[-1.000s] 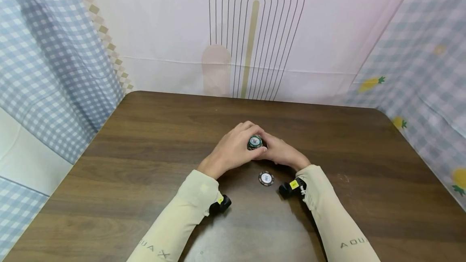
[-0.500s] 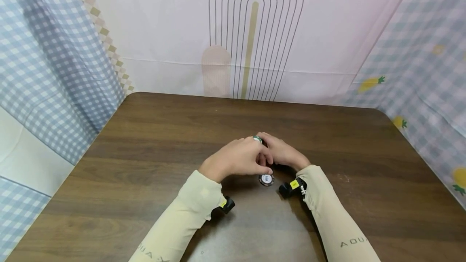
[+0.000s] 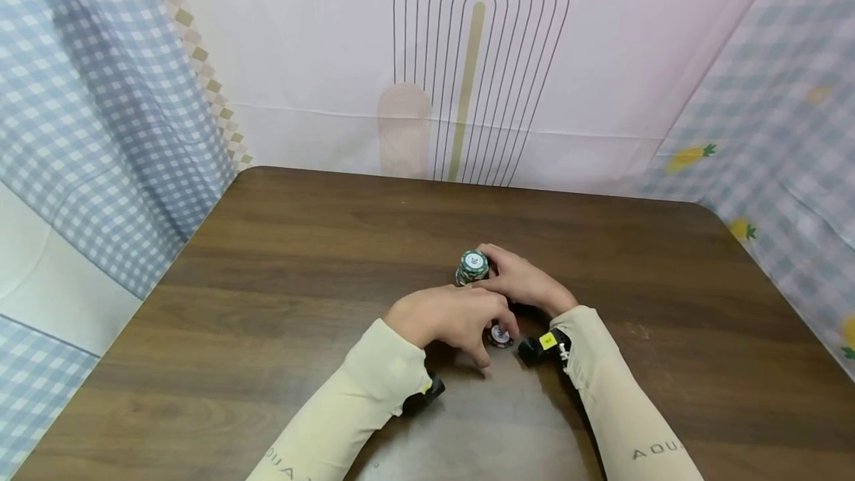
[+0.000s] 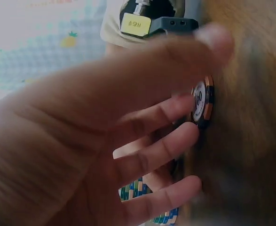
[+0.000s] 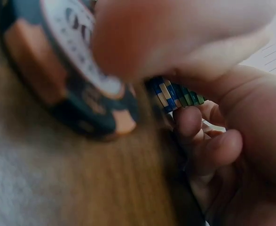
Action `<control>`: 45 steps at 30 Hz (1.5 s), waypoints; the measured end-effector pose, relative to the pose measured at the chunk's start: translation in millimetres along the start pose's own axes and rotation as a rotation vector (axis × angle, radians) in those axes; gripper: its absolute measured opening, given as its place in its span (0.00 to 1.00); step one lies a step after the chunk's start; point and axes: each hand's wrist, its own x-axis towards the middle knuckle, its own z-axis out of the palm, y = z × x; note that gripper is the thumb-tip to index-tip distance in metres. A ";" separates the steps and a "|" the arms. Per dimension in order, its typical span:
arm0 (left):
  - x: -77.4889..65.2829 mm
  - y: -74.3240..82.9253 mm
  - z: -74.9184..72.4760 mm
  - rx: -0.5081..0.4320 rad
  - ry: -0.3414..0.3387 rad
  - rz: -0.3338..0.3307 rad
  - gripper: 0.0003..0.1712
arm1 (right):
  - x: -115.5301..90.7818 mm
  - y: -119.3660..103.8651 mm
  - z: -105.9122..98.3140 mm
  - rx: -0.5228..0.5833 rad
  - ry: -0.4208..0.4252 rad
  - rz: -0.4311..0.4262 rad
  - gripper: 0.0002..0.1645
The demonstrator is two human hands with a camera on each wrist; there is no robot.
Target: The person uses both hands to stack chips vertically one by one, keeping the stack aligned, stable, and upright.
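A stack of poker chips [image 3: 473, 266], green on top with blue ones below, stands near the middle of the table. My right hand [image 3: 528, 282] holds it from the right, thumb in front and fingers behind. Blue and green chip edges [image 5: 175, 96] show between thumb and fingers in the right wrist view. Nearer to me, a single black and orange poker chip [image 3: 499, 335] marked 100 lies flat. Over it hovers my left hand [image 3: 454, 318], fingers loosely bent and thumb spread apart. Fingertips come close to this chip [image 4: 202, 102] in the left wrist view and partly cover it.
The brown wooden table [image 3: 267, 303] extends on all sides, with a white patterned cloth [image 3: 320, 58] behind its far edge. Black wrist cameras [image 3: 534, 349] sit low under both sleeves. Checked curtains [image 3: 100, 95] hang at the sides.
My left hand has left the chip stack and moved toward me, over the single chip, its fingers spreading. The right hand stays at the stack, whose top is now uncovered.
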 end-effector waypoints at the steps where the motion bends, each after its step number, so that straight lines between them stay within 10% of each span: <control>1: 0.6 0.1 0.3 0.008 0.003 -0.001 0.30 | 0.0 -0.3 0.0 0.002 0.001 0.002 0.16; 25: 4.6 -5.0 7.1 0.101 0.133 -0.004 0.09 | 2.9 -1.7 0.7 0.005 0.015 0.010 0.12; 45: 7.0 0.1 9.3 0.191 0.113 -0.058 0.15 | 1.0 -2.0 0.4 0.016 0.013 0.022 0.13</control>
